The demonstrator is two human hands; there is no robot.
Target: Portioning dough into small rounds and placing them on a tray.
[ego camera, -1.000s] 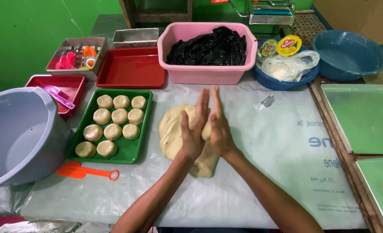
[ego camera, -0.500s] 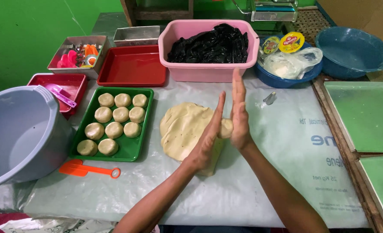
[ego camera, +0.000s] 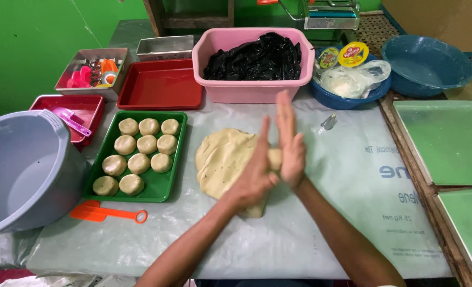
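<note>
A small dough ball (ego camera: pixel 274 159) is pressed between my two palms above the table. My left hand (ego camera: pixel 254 170) lies flat against it from the left, and my right hand (ego camera: pixel 290 143) presses from the right with fingers pointing away from me. Below my hands a flat sheet of pale dough (ego camera: pixel 222 159) lies on the plastic-covered table (ego camera: pixel 342 212). To the left a green tray (ego camera: pixel 164 188) holds several shaped dough balls (ego camera: pixel 139 151) in rows.
An orange scraper (ego camera: pixel 105 213) lies in front of the green tray. A grey tub (ego camera: pixel 18 175) stands at the left edge. Behind are red trays (ego camera: pixel 160 85), a pink basin (ego camera: pixel 252 85) holding black plastic, and blue bowls (ego camera: pixel 427 58). Green boards (ego camera: pixel 448 138) sit right.
My palms have slid against each other around the dough ball: the right hand went forward then drew back a little, and the left hand moved forward beside it.
</note>
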